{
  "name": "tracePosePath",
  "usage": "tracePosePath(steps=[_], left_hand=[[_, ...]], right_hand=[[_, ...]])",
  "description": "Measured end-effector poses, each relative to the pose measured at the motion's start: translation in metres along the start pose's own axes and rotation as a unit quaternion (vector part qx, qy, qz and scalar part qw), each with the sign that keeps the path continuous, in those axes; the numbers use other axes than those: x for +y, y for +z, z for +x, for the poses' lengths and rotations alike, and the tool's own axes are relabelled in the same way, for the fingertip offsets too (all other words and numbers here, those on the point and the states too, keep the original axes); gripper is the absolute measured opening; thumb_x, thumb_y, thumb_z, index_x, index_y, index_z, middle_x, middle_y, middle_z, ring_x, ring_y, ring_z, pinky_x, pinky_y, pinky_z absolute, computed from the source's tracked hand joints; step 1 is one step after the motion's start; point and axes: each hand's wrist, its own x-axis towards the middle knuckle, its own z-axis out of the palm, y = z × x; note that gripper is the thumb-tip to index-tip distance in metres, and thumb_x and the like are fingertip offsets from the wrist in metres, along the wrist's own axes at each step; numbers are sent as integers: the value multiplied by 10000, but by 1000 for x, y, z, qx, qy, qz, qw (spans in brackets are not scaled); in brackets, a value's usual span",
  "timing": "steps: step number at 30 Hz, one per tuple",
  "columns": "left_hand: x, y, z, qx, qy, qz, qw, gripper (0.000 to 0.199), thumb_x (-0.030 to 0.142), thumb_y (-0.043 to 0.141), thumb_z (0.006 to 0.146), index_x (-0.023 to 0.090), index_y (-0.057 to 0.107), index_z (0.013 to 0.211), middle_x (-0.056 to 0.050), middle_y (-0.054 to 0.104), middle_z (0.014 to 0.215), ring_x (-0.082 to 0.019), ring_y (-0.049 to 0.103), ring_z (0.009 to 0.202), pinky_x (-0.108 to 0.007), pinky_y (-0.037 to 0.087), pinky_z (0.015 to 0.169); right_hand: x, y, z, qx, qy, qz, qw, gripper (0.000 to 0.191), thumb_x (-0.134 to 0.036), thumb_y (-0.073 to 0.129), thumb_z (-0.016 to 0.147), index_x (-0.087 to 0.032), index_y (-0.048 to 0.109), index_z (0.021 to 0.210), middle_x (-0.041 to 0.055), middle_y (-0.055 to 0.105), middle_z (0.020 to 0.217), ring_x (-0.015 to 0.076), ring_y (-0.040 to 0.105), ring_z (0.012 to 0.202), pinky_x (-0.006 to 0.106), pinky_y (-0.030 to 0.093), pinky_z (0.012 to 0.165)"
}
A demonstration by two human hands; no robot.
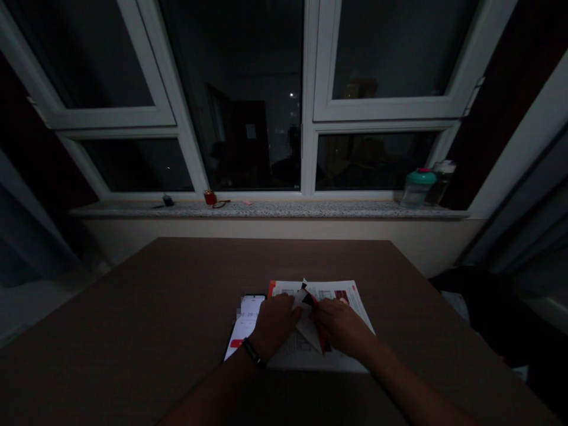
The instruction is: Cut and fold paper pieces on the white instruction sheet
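A folded piece of paper [309, 326], white with red and black parts, is held upright between my two hands. My left hand [276, 322], with a dark band on its wrist, grips its left side with closed fingers. On the other side, my right hand [339, 324] pinches its red edge. Beneath both hands lies a printed sheet or booklet [350, 362] with an orange corner and small pictures. A phone [248, 309] with a lit white screen and a red button lies left of the booklet, partly covered by my left hand and wrist.
The brown table [177, 296] reaches toward a window sill [284, 209]. On the sill stand a small red can [209, 197], a small dark bottle [167, 200], a shaker with a teal lid [418, 186] and a clear bottle [440, 182]. Dark cloth [492, 307] is beyond the table's right edge.
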Motion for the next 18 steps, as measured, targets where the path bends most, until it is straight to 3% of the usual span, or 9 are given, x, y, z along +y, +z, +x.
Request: tracePosePath(steps=[6, 10, 18], left_hand=[[-8, 8, 2, 34, 48, 7, 998, 236, 415, 540, 964, 204, 638, 999, -66, 695, 999, -243, 667, 928, -320, 480, 771], [-9, 9, 2, 21, 37, 23, 999, 284, 466, 564, 947, 195, 646, 925, -72, 695, 954, -256, 674, 917, -327, 481, 764], [-3, 3, 3, 23, 13, 22, 999, 244, 336, 471, 1001, 176, 649, 958, -88, 687, 967, -246, 671, 943, -329, 475, 793]], right_hand=[[-4, 0, 0, 0, 25, 13, 1000, 303, -205, 500, 965, -260, 637, 1229, 73, 658, 1089, 236, 591, 1031, 351, 395, 857], [-3, 2, 0, 3, 26, 5, 1000, 284, -220, 497, 974, -256, 645, 1213, 71, 653, 1088, 235, 594, 1010, 352, 392, 848], [-8, 0, 0, 11, 10, -16, 1000, 216, -211, 539, 952, -219, 684, 1113, 71, 658, 1019, 224, 595, 973, 342, 384, 839]])
